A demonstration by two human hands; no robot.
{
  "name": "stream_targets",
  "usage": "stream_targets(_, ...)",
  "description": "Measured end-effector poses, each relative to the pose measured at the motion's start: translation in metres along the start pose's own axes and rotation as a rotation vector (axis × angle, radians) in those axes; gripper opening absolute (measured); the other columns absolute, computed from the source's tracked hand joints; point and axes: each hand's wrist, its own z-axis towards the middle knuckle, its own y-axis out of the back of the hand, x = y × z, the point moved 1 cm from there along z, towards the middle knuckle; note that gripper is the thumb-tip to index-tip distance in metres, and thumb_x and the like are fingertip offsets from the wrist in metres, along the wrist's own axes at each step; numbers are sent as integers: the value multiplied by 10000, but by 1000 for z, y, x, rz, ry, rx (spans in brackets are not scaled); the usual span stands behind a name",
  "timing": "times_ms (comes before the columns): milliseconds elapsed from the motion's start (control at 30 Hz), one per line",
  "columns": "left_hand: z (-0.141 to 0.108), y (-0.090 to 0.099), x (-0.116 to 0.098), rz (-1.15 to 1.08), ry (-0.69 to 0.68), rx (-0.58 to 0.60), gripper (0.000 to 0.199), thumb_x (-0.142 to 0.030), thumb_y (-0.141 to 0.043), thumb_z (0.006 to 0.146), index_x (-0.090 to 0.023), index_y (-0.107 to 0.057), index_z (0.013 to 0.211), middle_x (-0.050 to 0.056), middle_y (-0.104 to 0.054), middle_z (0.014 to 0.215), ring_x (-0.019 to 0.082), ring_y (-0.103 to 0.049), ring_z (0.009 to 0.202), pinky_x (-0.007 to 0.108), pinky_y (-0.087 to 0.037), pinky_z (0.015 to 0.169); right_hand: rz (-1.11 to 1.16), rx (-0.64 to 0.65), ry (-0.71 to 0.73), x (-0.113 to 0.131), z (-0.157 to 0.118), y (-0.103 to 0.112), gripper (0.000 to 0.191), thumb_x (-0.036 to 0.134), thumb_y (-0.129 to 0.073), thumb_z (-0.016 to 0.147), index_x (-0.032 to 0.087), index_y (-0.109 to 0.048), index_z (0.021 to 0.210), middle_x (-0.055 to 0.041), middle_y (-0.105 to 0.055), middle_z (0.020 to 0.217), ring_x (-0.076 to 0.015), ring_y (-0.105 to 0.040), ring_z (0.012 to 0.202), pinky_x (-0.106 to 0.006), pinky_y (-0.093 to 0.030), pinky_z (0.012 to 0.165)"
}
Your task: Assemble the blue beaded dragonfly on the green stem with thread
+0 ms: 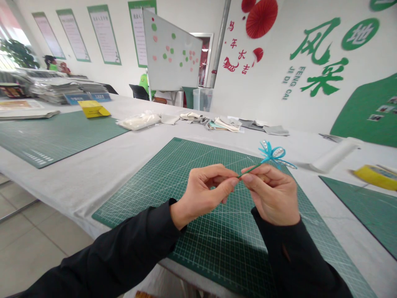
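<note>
A blue craft flower (273, 154) with looped petals and white pearl-like beads tilts up to the right on a thin green stem (252, 169). My left hand (211, 186) pinches the lower end of that stem between thumb and forefinger. Just beside it, my right hand (270, 188) grips the stem farther up, below the bloom, its fingers closed. The two hands nearly touch above a green gridded cutting mat (149, 186). Whatever part of the stem lies between the fingertips is hidden.
Along the table's far side lie a clear bag of pale material (139, 121) and folded cloth pieces (226, 123). A yellow card (93, 109) rests on another mat (62, 136) at left. To the right are a white roll (336, 155) and a yellow object (376, 176).
</note>
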Motion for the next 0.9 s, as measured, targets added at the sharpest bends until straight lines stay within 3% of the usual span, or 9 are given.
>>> stream_targets(300, -1, 2, -1, 256, -89, -70, 84, -199, -626, 791, -141, -686, 799, 4, -570, 647, 54, -461, 488, 200, -360, 442, -58, -18, 28, -3, -2, 1, 79, 200, -772, 659, 202, -705, 700, 65, -496, 438, -39, -301, 398, -209, -234, 394)
stream_targets(533, -4, -3, -6, 558, -331, -158, 105, -135, -595, 793, -150, -695, 821, 16, -601, 650, 68, -458, 526, 209, -390, 498, -46, 9, 44, 0, -3, -2, 59, 222, -750, 691, 220, -722, 743, 34, -580, 505, -58, -377, 428, -214, -278, 410)
stream_targets(600, -3, -2, -5, 496, -281, -141, 89, -142, -603, 790, -140, -690, 808, 15, -588, 645, 65, -467, 524, 202, -394, 487, -54, 15, 42, -1, -2, -1, 67, 221, -746, 693, 217, -724, 755, 41, -558, 485, -57, -353, 420, -215, -254, 401)
stream_targets(767, 2, 0, 2, 45, -4, -15, 102, -213, -637, 779, -116, -656, 805, -13, -545, 612, 52, -492, 431, 183, -397, 394, -51, 4, 67, -4, -1, 4, 61, 225, -749, 693, 219, -721, 746, 48, -549, 491, -59, -377, 448, -227, -315, 451)
stream_targets(900, 4, 0, 1, 81, -27, -30, 88, -193, -640, 776, -110, -663, 788, -14, -550, 605, 44, -488, 418, 174, -388, 379, -74, -8, 34, -7, 0, 6, 75, 228, -752, 693, 216, -724, 762, 73, -450, 428, -45, -309, 420, -222, -245, 427)
